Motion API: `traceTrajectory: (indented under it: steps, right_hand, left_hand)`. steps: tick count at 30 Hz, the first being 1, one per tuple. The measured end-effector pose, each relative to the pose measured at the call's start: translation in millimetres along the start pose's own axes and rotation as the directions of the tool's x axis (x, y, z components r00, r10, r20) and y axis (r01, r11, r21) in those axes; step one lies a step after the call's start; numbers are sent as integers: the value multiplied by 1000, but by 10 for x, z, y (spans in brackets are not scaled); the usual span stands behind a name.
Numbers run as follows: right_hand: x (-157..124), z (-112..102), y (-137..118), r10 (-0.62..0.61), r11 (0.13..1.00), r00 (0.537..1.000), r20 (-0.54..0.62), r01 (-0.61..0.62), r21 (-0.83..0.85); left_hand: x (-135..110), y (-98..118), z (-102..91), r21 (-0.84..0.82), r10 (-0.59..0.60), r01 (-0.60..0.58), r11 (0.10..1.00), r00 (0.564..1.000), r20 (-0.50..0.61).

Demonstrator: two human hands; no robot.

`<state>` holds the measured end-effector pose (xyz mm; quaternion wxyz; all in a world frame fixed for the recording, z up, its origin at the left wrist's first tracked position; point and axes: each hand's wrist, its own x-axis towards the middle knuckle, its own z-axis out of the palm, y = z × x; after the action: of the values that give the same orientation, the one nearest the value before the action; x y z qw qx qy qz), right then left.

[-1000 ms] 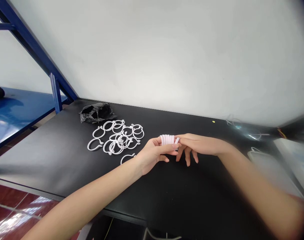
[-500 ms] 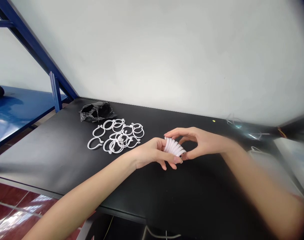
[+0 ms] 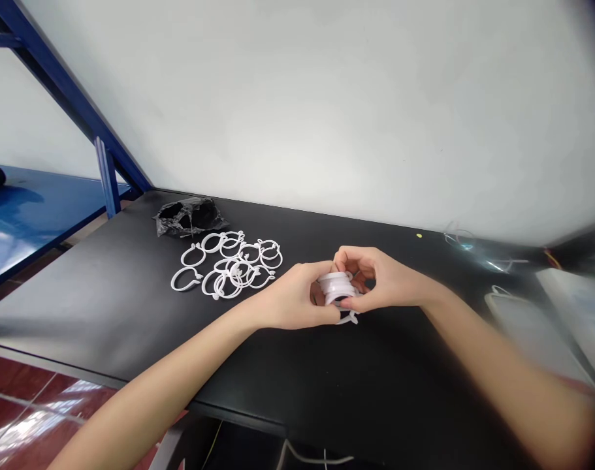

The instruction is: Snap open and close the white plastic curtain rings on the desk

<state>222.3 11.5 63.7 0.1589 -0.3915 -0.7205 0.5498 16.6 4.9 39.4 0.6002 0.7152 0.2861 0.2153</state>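
A stack of white plastic rings (image 3: 337, 285) is held between my two hands over the black table. My left hand (image 3: 304, 297) is closed around its left side, thumb along the near edge. From the right, my right hand (image 3: 375, 277) grips the same stack with thumb and fingers. One ring's end with a small tab (image 3: 349, 318) sticks out below the stack. To the left of my hands lies a loose pile of white open rings with tabbed ends (image 3: 238, 273), some overlapping. Parts of the stack are hidden behind my fingers.
A crumpled black plastic bag (image 3: 192, 217) lies behind the loose rings on the black table (image 3: 111, 287). At the right are a clear plastic item (image 3: 473, 247) and blurred pale boxes (image 3: 537, 326). A blue metal frame (image 3: 72, 98) rises at the left, against a white wall.
My right hand has moved in and closed on the ring stack. The stack has turned from a slanted fan to more upright, and one ring end now shows below it.
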Motion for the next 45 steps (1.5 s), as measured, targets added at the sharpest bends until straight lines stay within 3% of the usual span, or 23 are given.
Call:
traceTrajectory:
  steps: [3, 7, 14, 17, 21, 25, 29, 32, 36, 38, 40, 45]
  right_hand:
    - [18, 48, -8, -47, 999, 994, -99, 49, 17]
    - [23, 114, -33, -71, 997, 977, -203, 73, 4]
    - [65, 189, -22, -7, 971, 969, -245, 65, 229]
    - [89, 223, 8, 27, 944, 973, -229, 50, 325]
    - [107, 247, 42, 63, 928, 992, -106, -19, 373]
    - [86, 182, 37, 47, 917, 998, -33, -30, 398]
    - [36, 40, 17, -7, 954, 998, -68, 27, 298]
    - [18, -8, 31, -60, 954, 998, -30, 66, 293]
    - [34, 138, 63, -137, 956, 989, 51, 119, 268]
    - [50, 272, 62, -127, 964, 991, -29, 131, 231]
    - [63, 398, 49, -120, 969, 983, -142, 147, 201]
    - [69, 540, 23, -140, 984, 944, -298, 167, 67]
  left_hand:
    - [0, -14, 42, 262, 127, -79, 962, 977, -171]
    - [35, -101, 41, 446, 248, -107, 888, 930, -270]
    - [67, -246, 31, 664, 365, -87, 743, 883, -293]
    - [69, -259, 2, 659, 360, -96, 746, 890, -279]
    - [68, -252, -53, 612, 305, -99, 784, 921, -243]
    - [74, -230, -66, 442, 279, -151, 884, 929, -242]
    - [100, -191, -42, -35, 154, -165, 986, 967, -204]
    - [137, -191, 0, -398, 39, -95, 912, 989, -146]
    - [184, -252, 97, -749, -29, -15, 662, 999, -45]
    - [189, -271, 148, -816, -40, 37, 577, 999, 18]
    - [173, -264, 186, -830, -39, 63, 554, 998, 49]
    - [98, -192, 221, -780, -26, 2, 625, 999, -19]
